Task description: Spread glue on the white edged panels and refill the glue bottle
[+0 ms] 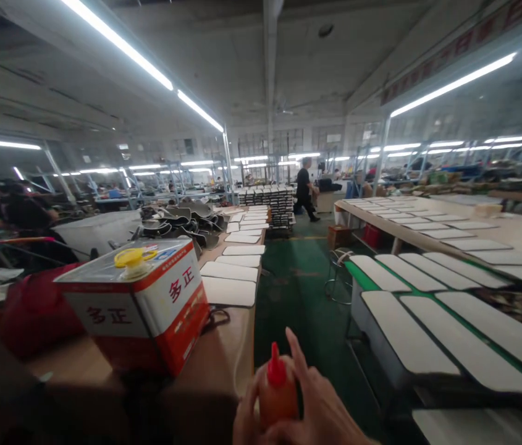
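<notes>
A squeeze bottle (278, 402) with orange-brown contents and a pointed red nozzle cap is upright at the bottom middle of the view. My right hand (319, 398) reaches in from the lower right and grips it, the index finger raised beside the nozzle. On the bottle's other side, my left hand (246, 411) shows only in part, its fingers curled against the bottle. To the left, a square metal can (149, 309) with white and orange-red sides and a yellow spout cap (133, 259) stands on a brown-topped table (223, 358).
Pale rounded panels (230, 290) line the left table. More panels (427, 330) lie on a green-topped bench at right. A stool (338, 272) stands beside the green aisle floor (288, 290). Farther off, a person in dark clothes (306, 188) walks near stacked panels (279, 207).
</notes>
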The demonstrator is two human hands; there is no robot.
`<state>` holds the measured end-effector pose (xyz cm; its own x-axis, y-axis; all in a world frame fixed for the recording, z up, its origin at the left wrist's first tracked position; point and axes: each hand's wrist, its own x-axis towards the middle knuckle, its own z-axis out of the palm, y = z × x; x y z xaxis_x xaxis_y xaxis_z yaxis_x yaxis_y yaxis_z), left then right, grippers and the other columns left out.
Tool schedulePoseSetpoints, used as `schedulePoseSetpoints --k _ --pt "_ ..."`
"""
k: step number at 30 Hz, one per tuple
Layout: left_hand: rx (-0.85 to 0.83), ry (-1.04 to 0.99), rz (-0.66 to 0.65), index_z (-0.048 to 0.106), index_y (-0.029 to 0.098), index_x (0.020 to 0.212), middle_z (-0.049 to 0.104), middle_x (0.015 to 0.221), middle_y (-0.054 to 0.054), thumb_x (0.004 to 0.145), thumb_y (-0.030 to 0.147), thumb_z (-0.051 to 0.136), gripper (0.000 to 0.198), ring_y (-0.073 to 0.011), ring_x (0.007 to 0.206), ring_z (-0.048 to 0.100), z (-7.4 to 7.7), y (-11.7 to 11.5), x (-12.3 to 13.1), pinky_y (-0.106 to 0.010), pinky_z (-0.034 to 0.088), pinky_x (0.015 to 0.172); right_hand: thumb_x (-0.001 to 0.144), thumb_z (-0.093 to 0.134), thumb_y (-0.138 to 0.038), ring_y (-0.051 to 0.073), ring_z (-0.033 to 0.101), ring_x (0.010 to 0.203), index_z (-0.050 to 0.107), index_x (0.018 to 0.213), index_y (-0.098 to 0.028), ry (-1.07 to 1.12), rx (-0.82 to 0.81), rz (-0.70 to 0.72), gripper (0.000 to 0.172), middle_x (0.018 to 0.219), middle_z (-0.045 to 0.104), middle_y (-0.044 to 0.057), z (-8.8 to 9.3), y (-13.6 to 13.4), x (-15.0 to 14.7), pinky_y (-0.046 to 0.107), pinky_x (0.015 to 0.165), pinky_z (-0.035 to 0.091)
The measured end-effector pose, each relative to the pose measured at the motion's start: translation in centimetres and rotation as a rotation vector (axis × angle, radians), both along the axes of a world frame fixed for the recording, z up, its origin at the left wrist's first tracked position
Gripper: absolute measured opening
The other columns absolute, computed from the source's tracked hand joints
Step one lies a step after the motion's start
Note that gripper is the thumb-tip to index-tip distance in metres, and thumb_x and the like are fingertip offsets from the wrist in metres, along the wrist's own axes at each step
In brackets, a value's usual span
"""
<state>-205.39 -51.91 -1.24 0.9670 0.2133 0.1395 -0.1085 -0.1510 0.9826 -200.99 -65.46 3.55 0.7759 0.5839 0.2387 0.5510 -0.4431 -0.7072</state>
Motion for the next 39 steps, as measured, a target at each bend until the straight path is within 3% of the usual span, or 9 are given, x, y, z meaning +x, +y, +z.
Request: schedulePoseSetpoints --k 3,7,10,14,23,26,29,34,39 --pt "0.017 -0.087 0.042 0.049 0.016 0.123 0.053 0.127 -0.013 0.059 0.057 0.071 0.079 -0.0356 0.122 0.041 1.3 -0.4 4.5 -0.041 0.034 0.104 0.059 0.078 -0.024 0.030 0.059 0.100 -0.013 0.142 -0.026 0.025 0.010 -0.024 0.123 0.127 0.054 0.011 2.4 -0.7 5.0 0.049 0.089 0.044" --pt "-0.036 -0.066 0.036 0.051 0.017 0.118 0.060 0.118 -0.010 0.066 0.043 0.071 0.062 -0.0287 0.111 0.052 4.7 -0.5 11.5 -0.037 0.041 0.095 0.065 0.073 -0.031 0.019 0.065 0.086 -0.003 0.143 -0.030 0.130 0.124 0.029 0.109 0.150 0.012 0.017 5.7 -1.6 13.7 0.036 0.077 0.053" --pt "-0.068 -0.075 -0.025 0.056 0.016 0.111 0.062 0.113 -0.009 0.063 0.039 0.074 0.056 -0.0283 0.108 0.053 6.6 -0.2 16.9 -0.036 0.041 0.094 0.073 0.067 -0.037 0.018 0.067 0.080 0.020 0.142 -0.028 0.195 0.149 0.113 0.084 0.144 0.032 0.015 7.7 -2.4 19.8 0.034 0.072 0.055" --pt "-0.192 -0.099 -0.136 0.057 0.017 0.112 0.062 0.114 -0.008 0.061 0.036 0.076 0.058 -0.0272 0.104 0.055 7.8 -0.2 24.1 -0.032 0.044 0.088 0.075 0.064 -0.044 0.020 0.068 0.077 0.052 0.125 -0.024 0.045 0.124 -0.027 0.055 0.124 0.057 0.010 9.6 -3.0 26.4 0.037 0.076 0.054" --pt "-0.275 -0.219 -0.151 0.059 0.014 0.109 0.062 0.108 -0.009 0.057 0.035 0.079 0.059 -0.0265 0.101 0.054 10.1 -0.8 40.1 -0.031 0.045 0.085 0.081 0.055 -0.048 0.014 0.064 0.049 0.056 0.111 -0.015 0.044 0.578 -0.141 0.045 0.088 0.070 0.008 10.1 -2.9 45.0 0.032 0.061 0.055" --pt "-0.239 -0.222 -0.124 0.059 0.015 0.111 0.063 0.108 -0.009 0.059 0.035 0.078 0.060 -0.0269 0.100 0.055 10.1 -1.4 45.6 -0.031 0.045 0.086 0.079 0.060 -0.045 0.013 0.063 0.057 0.058 0.110 -0.017 -0.216 0.628 -0.269 0.042 0.089 0.069 0.007 10.6 -3.8 51.3 0.030 0.063 0.054" --pt "-0.223 -0.216 -0.099 0.059 0.016 0.111 0.064 0.106 -0.008 0.059 0.036 0.077 0.058 -0.0270 0.099 0.056 9.6 -2.1 50.8 -0.033 0.044 0.087 0.079 0.058 -0.049 0.020 0.064 0.089 0.057 0.115 -0.019 -0.192 0.489 -0.033 0.047 0.109 0.065 0.011 11.4 -4.0 56.3 0.037 0.081 0.052" --pt "-0.292 -0.195 -0.142 0.062 0.014 0.109 0.066 0.101 -0.009 0.052 0.043 0.079 0.066 -0.0288 0.095 0.058 8.2 -2.7 59.2 -0.034 0.046 0.083 0.072 0.063 -0.052 0.031 0.050 0.116 0.068 0.102 -0.024 -0.028 0.238 0.270 0.042 0.123 0.058 0.011 9.6 -2.6 64.3 0.049 0.098 0.040" --pt "-0.319 -0.166 -0.150 0.054 0.019 0.122 0.058 0.123 -0.010 0.035 0.044 0.085 0.096 -0.0350 0.115 0.050 4.3 -1.1 70.1 -0.041 0.038 0.099 0.070 0.064 -0.050 0.035 0.053 0.112 0.069 0.101 -0.032 -0.001 0.128 0.274 0.036 0.117 0.062 0.011 2.9 -1.4 76.8 0.050 0.093 0.044"
